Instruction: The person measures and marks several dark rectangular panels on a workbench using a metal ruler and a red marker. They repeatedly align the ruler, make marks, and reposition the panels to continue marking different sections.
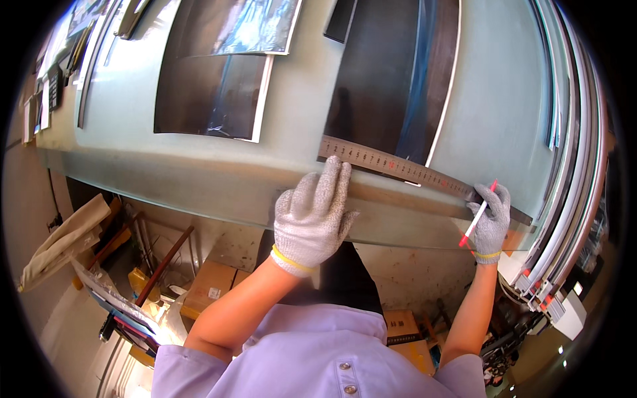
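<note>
A steel ruler lies across the near end of a dark glossy sheet on the glass-topped table. My left hand, in a grey knit glove with a yellow cuff, has its fingers stretched out, their tips at the ruler's left end and lower edge. In my right hand, gloved the same way, is a slim red-and-white pen, slanting across the fingers. That hand is at the ruler's right part, with fingertips by its upper edge. A bluish reflection runs down the dark sheet.
To the left lie another dark sheet and a shiny sheet overlapping it. Long metal strips line the table's right side. The glass table's front edge runs before me. Cardboard boxes stand below.
</note>
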Motion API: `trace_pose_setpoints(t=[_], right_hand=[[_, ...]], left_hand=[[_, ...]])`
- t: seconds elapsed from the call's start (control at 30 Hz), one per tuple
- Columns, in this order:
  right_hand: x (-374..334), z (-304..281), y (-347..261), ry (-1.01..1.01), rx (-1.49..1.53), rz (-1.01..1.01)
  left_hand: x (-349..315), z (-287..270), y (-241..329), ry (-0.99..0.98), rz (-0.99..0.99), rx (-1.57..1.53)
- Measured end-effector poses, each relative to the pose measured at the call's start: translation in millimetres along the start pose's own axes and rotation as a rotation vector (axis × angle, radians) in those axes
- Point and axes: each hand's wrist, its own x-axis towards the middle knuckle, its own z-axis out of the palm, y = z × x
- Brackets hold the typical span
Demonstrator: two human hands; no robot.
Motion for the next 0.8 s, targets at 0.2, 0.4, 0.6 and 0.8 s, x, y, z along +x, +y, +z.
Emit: trace_pose_setpoints(t=[0.2, 0.4, 0.6, 0.8], right_hand=[[7.1, 0.0, -18.5, 0.002, 0.021, 0.049], [12.2, -2.9, -25.2, -0.016, -0.082, 0.0], [10.9, -2.8, -20.9, -0.005, -0.114, -0.008], [11.9, -3.0, -20.1, -0.003, -0.137, -0.035]], left_hand=[[1.2, 0.7, 2.4, 0.034, -0.004, 0.093], [0.9, -0.1, 6.2, -0.035, -0.025, 0.069], [-1.6, 0.1, 8.2, -0.052, -0.031, 0.113], [-2.5, 1.6, 8.5, -0.052, -0.022, 0.119]])
